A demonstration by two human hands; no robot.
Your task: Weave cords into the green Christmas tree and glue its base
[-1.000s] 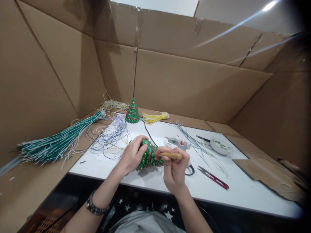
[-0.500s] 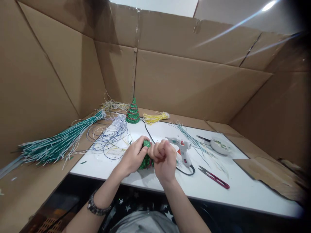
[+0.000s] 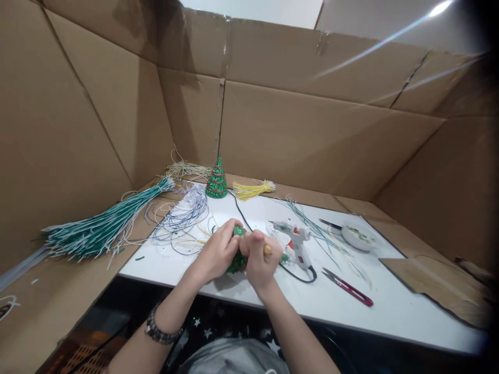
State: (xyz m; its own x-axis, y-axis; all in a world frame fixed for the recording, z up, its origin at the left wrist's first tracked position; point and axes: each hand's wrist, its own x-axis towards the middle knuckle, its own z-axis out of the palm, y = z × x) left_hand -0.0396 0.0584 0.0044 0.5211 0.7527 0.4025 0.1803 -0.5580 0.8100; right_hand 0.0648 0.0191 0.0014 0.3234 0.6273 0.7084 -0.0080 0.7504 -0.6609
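Note:
My left hand [image 3: 220,251] is closed around a small green Christmas tree [image 3: 237,264] woven from shiny strips, held low over the front of the white table. The tree's top shows between thumb and fingers; much of its body is covered by both hands. Pressed up against its right side, my right hand [image 3: 264,259] is a fist around a tool with a rounded yellowish handle [image 3: 267,250]. The tool's working end is hidden, so its kind does not show. A finished-looking tree [image 3: 216,182] with red bands stands at the back of the table.
A glue gun [image 3: 296,241] with its cord lies right of my hands, near red-handled thread snips [image 3: 348,287]. Farther right are a white bowl [image 3: 356,240] and a dark blade [image 3: 329,224]. Bundles of green strands [image 3: 105,223] and yellow strands [image 3: 253,190] lie around; cardboard walls [image 3: 312,140] enclose the table.
My right fist has turned, so the yellowish handle end now shows. My left hand keeps its hold on the tree. The whole view has shifted slightly.

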